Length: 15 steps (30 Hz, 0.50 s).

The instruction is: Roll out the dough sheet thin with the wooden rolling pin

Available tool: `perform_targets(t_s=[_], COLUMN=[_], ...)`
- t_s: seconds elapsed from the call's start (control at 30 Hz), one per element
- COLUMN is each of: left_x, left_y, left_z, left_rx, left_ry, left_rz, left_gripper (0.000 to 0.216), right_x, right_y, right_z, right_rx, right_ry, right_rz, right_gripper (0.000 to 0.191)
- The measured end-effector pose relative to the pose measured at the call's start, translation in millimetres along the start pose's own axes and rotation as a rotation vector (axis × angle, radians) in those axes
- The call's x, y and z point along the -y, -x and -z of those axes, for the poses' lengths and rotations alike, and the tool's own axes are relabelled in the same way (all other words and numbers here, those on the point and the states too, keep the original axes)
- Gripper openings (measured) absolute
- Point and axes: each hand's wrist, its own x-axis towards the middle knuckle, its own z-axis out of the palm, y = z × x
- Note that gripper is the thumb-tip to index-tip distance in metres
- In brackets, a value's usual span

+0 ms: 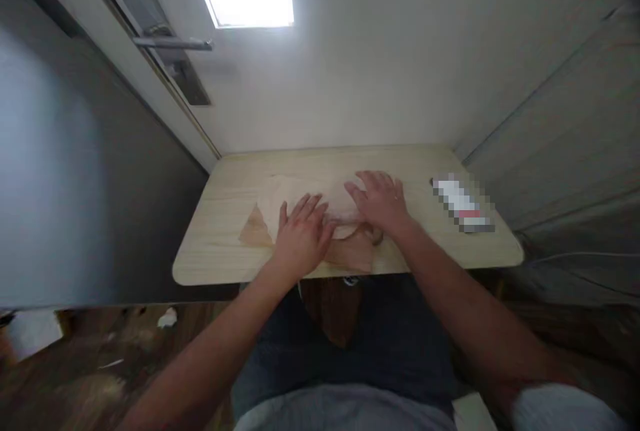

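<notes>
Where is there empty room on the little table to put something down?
Bare wood on the table lies along the far edge by the wall, at the left end, and between the right hand and the blurred thing. The middle is crowded: the left hand and right hand lie flat on the tan sheet.

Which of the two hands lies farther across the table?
The right hand, flat on the tan cloth nearer the wall; the left hand rests closer to the front edge of the table.

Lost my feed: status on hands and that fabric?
Left hand flat on tan fabric. Right hand flat on it too. Blurred item on table's right, clear of both.
</notes>
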Motion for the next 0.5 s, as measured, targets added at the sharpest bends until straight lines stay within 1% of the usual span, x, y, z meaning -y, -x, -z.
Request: perform_targets(t_s=[0.1, 0.17, 0.37, 0.43, 0.5], left_x=[8, 14, 25, 28, 32], left_y=[-30, -43, -58, -65, -75], left_z=[1, -2, -18, -21, -22], left_rx=[-0.047, -0.043, 0.032, 0.050, 0.055], left_ry=[0.012, -0.006, -0.105, -0.116, -0.117], left_rz=[0.043, 0.070, 0.079, 0.081, 0.090], left_gripper=[0.041, 0.040, 0.044, 0.044, 0.044], right_x=[7, 8, 0, -2, -3], right_y=[-8, -6, 13, 10, 1], right_z=[-2, -4, -17, -21, -23], right_rx=[0.037, 0.041, -0.059, -0.068, -0.062], right_ry=[0.025, 0.037, 0.035, 0.029, 0.021], right_rz=[-0.003, -0.019, -0.058, -0.080, -0.103], right_gripper=[0.059, 0.059, 0.058, 0.059, 0.060])
